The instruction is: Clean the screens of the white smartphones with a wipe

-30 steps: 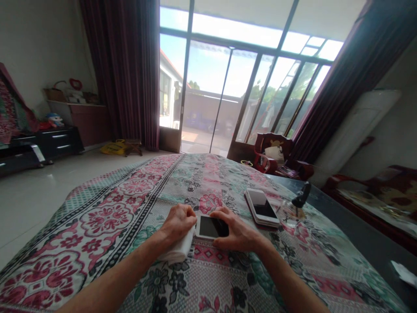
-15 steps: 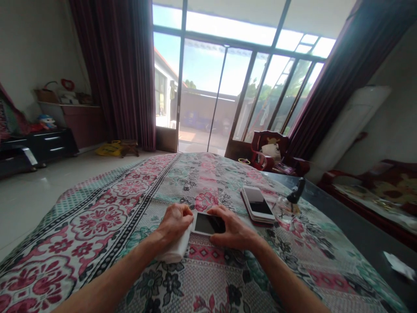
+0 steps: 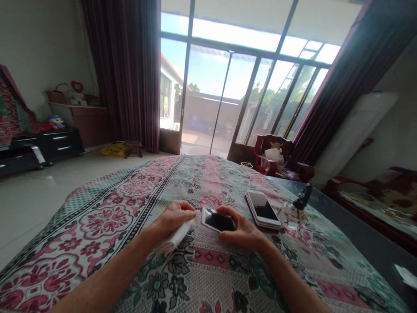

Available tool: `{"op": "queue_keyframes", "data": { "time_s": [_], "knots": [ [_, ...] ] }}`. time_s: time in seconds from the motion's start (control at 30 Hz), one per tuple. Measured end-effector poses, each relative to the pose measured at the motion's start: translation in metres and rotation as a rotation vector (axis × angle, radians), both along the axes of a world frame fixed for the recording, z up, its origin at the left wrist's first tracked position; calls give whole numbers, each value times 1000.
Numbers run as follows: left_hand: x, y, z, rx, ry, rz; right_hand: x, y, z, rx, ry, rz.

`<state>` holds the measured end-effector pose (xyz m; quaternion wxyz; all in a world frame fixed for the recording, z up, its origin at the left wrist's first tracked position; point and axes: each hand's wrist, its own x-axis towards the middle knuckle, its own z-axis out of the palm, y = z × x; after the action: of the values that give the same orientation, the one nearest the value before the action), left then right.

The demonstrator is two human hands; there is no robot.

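Observation:
My left hand (image 3: 178, 216) is closed on a folded white cloth (image 3: 174, 240), which hangs down below the fingers. Just to its right, my right hand (image 3: 240, 229) grips a white smartphone (image 3: 217, 221) by its right end, thumb on the near edge and fingers on the far edge. The phone's dark screen faces up and slightly tilted, with a bright reflection at its left. The cloth's tip is close to the phone's left end; whether they touch I cannot tell. Farther right lies a stack of white phones (image 3: 262, 209), beside a clear glass bottle with a black spray top (image 3: 302, 198).
A floral cloth (image 3: 130, 226) covers the surface under my hands. Its right side borders a dark tabletop (image 3: 355, 234), where a white packet (image 3: 405, 274) lies. Beyond stand a red wooden chair (image 3: 260, 152), a yellow bag (image 3: 114, 149) on the floor and glass doors (image 3: 215, 104).
The phone's left end has tipped up and now catches a reflection. My left hand has shifted slightly with the cloth, which bunches differently. The whole view has swung a little.

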<state>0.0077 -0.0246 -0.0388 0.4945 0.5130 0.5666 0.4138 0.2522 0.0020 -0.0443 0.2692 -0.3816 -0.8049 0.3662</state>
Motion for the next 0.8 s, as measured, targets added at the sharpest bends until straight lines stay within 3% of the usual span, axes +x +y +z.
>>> {"op": "queue_keyframes", "data": {
  "time_s": [0.3,0.53,0.7,0.8],
  "knots": [
    [5,7,-2,106,-66,14,2,2,0,-72,47,60],
    [5,4,-3,77,-22,-61,3,6,-3,-93,55,66],
    [15,-3,1,164,1,-267,0,6,-2,-273,227,117],
    [8,-2,5,100,-5,-266,-2,4,2,-408,357,162]
  ]
}}
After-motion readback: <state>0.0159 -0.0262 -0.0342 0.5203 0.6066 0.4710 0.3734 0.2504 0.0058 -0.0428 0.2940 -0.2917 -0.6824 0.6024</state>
